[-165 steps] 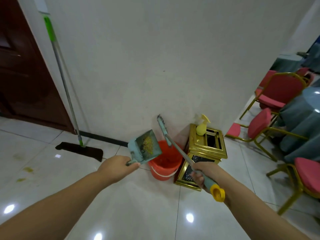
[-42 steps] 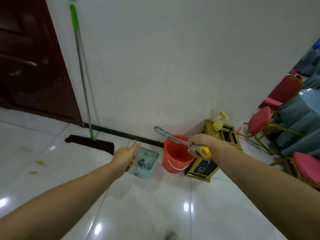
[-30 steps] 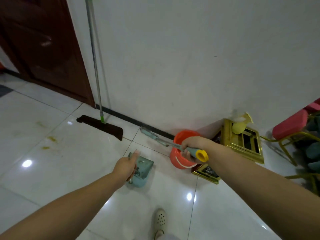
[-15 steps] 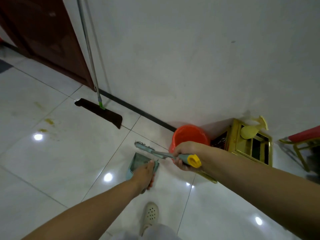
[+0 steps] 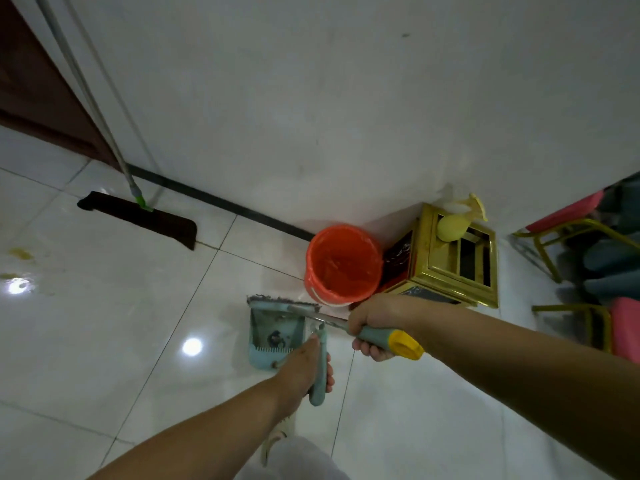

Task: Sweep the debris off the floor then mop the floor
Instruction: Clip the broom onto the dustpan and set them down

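Crouching over the tiled floor (image 5: 104, 306), the person fills the lower half of the single head view with both forearms. Just below centre, the left hand (image 5: 304, 368) is wrapped around the handle of a teal dustpan (image 5: 273, 334), which lies flat on the tiles with its open mouth pointing toward the wall. The right hand (image 5: 372, 327) is clenched on the grip of a short hand broom (image 5: 332, 318), whose long axis runs from the yellow cap at lower right up-left to the bristle head lying across the pan's mouth. An orange bucket (image 5: 343, 265) stands just beyond, touching a gold bin (image 5: 453, 261).

At upper left, a flat mop (image 5: 138, 218) leans against the wall, its dark pad on the tiles and its pole rising out of frame (well apart from both hands). Yellowish stains (image 5: 20, 254) mark the far left edge. Judging from this, the mop lies up-left of the hands, nearer the left one, which must first let go of the pan.
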### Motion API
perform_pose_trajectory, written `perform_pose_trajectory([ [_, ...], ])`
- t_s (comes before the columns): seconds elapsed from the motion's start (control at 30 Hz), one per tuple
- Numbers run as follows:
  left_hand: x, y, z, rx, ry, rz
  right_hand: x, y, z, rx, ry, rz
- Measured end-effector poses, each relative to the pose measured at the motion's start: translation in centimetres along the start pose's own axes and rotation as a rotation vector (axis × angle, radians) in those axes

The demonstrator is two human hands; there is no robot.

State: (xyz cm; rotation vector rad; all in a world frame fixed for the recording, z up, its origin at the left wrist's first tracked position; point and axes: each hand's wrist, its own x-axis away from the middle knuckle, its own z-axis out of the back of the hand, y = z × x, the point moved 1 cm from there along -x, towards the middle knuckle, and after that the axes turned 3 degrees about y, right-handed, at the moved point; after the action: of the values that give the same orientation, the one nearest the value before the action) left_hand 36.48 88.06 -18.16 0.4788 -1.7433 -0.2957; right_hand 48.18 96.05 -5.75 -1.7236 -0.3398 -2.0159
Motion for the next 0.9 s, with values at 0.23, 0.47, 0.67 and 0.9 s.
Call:
perform_pose_trajectory([
  [0.23,0.2,-1.2,-2.4,-0.045,-0.066,0.026,1.5,1.0,3.0,0.12,-0.043,-0.009],
  [0.47,-0.6,-1.4,-3.6,0.106,-0.025,0.214,2.1,3.3,3.6,0.166,-0.103,0.02],
  [0.67,-2.9,-0.4,-3.4,0.267,0.029,0.358,2.9,4.9,3.3,0.275,-0.137,0.081],
  [0.9,-4.0,-1.0,-5.9,0.174,0.051,0.453,3.6,6.2,5.1,0.299,-0.2,0.111],
])
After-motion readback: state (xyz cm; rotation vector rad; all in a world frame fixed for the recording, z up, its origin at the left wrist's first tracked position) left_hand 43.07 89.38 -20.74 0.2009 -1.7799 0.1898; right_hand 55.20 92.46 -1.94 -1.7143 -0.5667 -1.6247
